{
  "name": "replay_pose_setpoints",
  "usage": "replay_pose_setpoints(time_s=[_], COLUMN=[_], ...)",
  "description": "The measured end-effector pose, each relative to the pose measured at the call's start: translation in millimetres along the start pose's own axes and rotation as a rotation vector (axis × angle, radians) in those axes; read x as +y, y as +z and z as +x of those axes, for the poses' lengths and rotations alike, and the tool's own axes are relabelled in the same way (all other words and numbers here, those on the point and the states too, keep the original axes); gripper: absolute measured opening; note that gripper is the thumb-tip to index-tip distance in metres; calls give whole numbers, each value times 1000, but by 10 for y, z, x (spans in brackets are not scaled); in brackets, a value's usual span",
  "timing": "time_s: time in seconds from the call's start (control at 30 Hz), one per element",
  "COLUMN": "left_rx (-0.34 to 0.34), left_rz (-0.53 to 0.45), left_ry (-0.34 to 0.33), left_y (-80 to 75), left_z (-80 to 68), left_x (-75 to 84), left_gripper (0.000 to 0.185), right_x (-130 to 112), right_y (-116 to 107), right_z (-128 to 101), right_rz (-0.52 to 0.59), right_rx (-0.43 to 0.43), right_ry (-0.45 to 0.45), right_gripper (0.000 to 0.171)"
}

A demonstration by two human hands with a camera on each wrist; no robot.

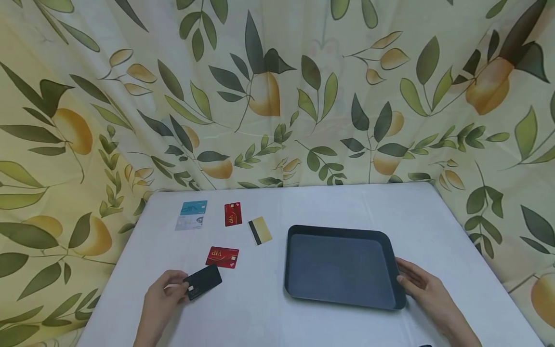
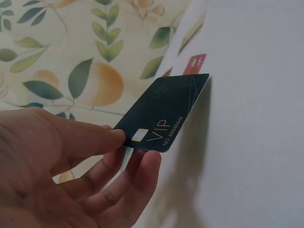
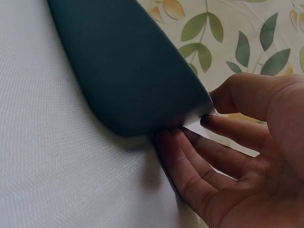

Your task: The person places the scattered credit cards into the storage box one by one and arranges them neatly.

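Note:
In the head view my left hand (image 1: 162, 301) pinches a black VIP card (image 1: 204, 282) by one corner between thumb and fingers. The left wrist view shows this card (image 2: 164, 107) tilted above the white table, its gold chip beside my thumb. A red VIP card (image 1: 222, 257) lies just behind it. My right hand (image 1: 427, 294) holds the right edge of a dark tray (image 1: 342, 265). Seen from the right wrist, my thumb is at the tray's (image 3: 128, 71) rim and my fingertips touch it lower down.
Farther back on the white table (image 1: 260, 318) lie another red VIP card (image 1: 233, 214), a gold card with a black stripe (image 1: 261, 230) and a blue-and-white card (image 1: 191, 215). A fruit-patterned curtain (image 1: 277, 96) hangs behind the table.

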State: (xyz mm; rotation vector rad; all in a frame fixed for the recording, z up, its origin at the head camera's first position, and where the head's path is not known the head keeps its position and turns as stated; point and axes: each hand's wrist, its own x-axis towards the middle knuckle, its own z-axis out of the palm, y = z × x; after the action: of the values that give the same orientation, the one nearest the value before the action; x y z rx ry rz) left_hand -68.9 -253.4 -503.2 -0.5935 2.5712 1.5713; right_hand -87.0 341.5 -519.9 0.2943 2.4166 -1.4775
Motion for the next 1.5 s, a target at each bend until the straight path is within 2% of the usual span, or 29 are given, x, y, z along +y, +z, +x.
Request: replay_pose_setpoints(time_s=[0.23, 0.37, 0.67, 1.03, 1.23, 1.5], left_rx=[-40, -76, -145, -208, -241, -274], left_rz=[-122, -160, -153, -191, -193, -204], left_ry=[12, 28, 61, 190, 239, 281], left_y=[35, 102, 335, 664, 777, 953], left_z=[9, 39, 71, 44, 107, 182], left_x=[115, 211, 466, 807, 911, 1013], left_gripper=[30, 29, 27, 26, 25, 23], right_x=[-4, -9, -14, -21, -23, -23], right_y=[7, 7, 5, -1, -13, -8], right_z=[6, 4, -5, -8, 3, 8], right_rz=[4, 7, 10, 13, -4, -15], right_rx=[0, -3, -11, -21, -24, -27], right_ry=[3, 19, 30, 32, 40, 1], right_gripper=[82, 82, 83, 83, 84, 81])
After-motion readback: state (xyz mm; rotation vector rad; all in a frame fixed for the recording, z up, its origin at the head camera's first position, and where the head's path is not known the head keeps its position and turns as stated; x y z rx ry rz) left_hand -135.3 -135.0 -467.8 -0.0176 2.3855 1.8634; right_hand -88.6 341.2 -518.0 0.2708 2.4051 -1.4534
